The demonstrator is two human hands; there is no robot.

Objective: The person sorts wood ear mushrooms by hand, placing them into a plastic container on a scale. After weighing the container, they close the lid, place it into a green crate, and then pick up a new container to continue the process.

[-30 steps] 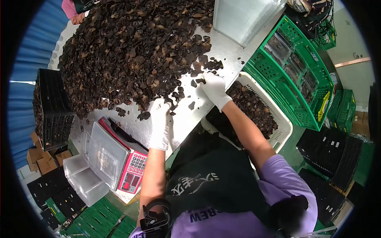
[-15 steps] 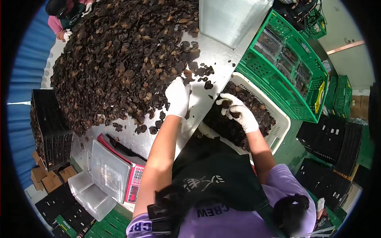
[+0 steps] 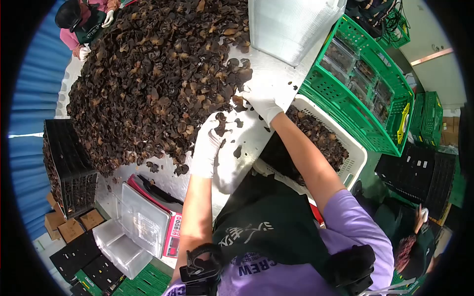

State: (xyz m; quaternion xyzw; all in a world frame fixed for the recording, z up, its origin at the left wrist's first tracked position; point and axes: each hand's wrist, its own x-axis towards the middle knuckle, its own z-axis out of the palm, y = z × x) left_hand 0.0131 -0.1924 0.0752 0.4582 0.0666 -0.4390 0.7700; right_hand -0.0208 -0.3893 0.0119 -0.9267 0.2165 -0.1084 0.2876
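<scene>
white glare washed over the right hand (image 3: 266, 105), its spread and hold unreadable; the wood-ear fungus heap (image 3: 158, 84) was cut off at its far end. loose pieces (image 3: 239, 123) lay between the hands, the left hand (image 3: 206, 148) half curled at the heap's near edge, grip unclear.

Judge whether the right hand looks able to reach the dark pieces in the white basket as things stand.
Probably yes: the white basket looks uncovered, its dark pieces show beside the right forearm, and nothing visible blocks the right hand from moving off the table.
</scene>
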